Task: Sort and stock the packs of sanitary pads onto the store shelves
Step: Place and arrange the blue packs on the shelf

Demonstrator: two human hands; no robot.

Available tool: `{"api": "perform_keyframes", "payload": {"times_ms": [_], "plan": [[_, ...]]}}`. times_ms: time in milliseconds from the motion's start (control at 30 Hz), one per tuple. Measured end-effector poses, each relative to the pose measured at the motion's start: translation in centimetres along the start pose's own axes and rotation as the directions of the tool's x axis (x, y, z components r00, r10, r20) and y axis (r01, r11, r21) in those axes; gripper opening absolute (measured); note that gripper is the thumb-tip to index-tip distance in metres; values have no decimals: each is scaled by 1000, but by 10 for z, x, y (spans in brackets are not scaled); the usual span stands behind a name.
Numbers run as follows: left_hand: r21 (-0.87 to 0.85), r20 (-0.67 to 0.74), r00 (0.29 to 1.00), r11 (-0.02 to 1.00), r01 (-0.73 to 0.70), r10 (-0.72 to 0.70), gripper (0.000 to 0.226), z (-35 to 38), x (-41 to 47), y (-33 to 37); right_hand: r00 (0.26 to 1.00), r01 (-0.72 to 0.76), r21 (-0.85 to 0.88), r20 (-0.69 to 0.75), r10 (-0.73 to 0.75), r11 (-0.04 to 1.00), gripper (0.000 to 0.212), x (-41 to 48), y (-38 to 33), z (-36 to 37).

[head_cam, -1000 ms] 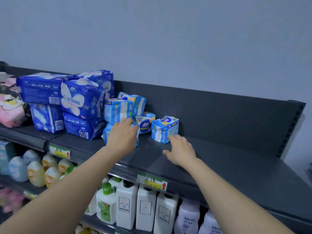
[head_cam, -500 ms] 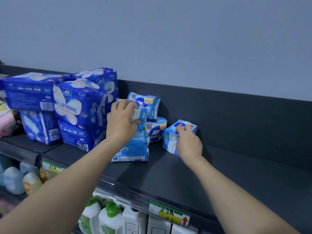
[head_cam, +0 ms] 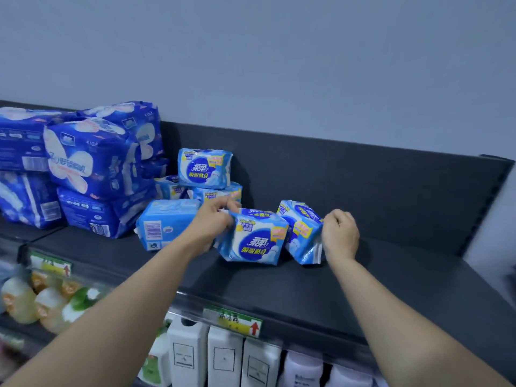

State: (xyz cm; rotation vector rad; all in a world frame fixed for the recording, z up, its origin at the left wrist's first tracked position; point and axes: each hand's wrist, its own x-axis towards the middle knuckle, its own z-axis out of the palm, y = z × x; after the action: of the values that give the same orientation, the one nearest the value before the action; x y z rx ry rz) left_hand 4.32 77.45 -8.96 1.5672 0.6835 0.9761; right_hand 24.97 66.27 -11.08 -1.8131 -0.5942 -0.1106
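Dark shelf (head_cam: 363, 289), grey wall (head_cam: 279, 65) behind. Left grip (head_cam: 213, 222) pinches front pack (head_cam: 252, 238); right grip (head_cam: 340, 236) pinches tilted pack (head_cam: 303, 230). Likely best: stand both upright, faces forward, edges touching.

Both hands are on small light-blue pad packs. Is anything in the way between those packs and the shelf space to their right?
Nothing visible does. The left hand grips the front pack, the right hand pinches the tilted pack beside it, and the dark shelf to their right shows no items.
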Motion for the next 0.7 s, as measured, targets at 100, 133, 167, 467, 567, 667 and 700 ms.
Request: {"api": "perform_keyframes", "payload": {"times_ms": [100,133,167,467,567,667,700], "plan": [[104,-54,996,992,76,-71,42,7,-6,-17,999,-41,115,12,40,993,24,2,9,-13],[113,-66,995,990,85,-78,42,8,-7,-18,999,-28,157,40,22,987,25,0,11,-16],[127,-61,994,988,94,-86,41,9,-9,-17,997,-11,180,81,-4,984,24,-2,12,-19],[218,104,979,965,149,-174,117,18,-30,-21,927,60,-59,373,-34,996,97,-23,10,-15],[108,-61,989,984,144,-138,102,25,-36,-15,927,-74,74,373,42,994,106,-16,12,-21],[-73,-186,966,983,171,-182,86,29,-39,-13,918,-277,321,368,150,906,106,-14,11,-39],[-131,-201,959,975,178,-202,72,33,-41,-11,909,-322,378,379,172,868,98,-15,10,-46]]}}
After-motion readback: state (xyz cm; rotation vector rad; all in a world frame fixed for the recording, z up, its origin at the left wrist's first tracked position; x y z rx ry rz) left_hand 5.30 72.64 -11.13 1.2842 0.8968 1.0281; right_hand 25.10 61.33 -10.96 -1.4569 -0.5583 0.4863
